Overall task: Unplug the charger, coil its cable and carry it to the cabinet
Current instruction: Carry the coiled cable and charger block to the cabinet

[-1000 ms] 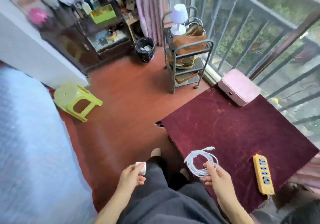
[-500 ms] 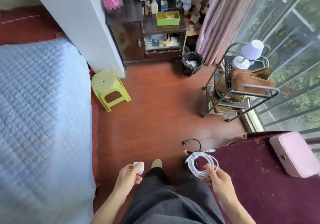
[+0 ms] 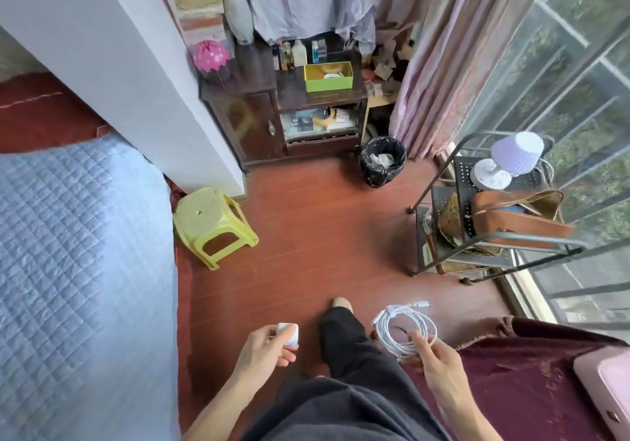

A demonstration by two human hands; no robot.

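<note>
My left hand (image 3: 262, 352) pinches a small white charger block (image 3: 288, 333) low in the view, above the wooden floor. My right hand (image 3: 434, 358) holds the white cable (image 3: 402, 328), wound into a neat coil, with one plug end sticking out to the upper right. The dark wooden cabinet (image 3: 259, 116) stands against the far wall ahead, beside the white wall corner; its open shelves carry a green box (image 3: 329, 77), bottles and small items. My dark trousers and one foot show between my hands.
A yellow-green plastic stool (image 3: 213, 222) stands at the wall corner beside the blue quilted bed (image 3: 78, 270). A black bin (image 3: 383, 161) sits by the curtain. A metal cart (image 3: 484, 236) with a lamp and brown bag stands right. A maroon-covered table (image 3: 521, 386) with a pink box (image 3: 606, 386) lies lower right.
The view has swung left, away from the maroon table and yellow power strip, toward the cabinet, which has come closer. Both hands keep their holds on the charger block and the coil.
</note>
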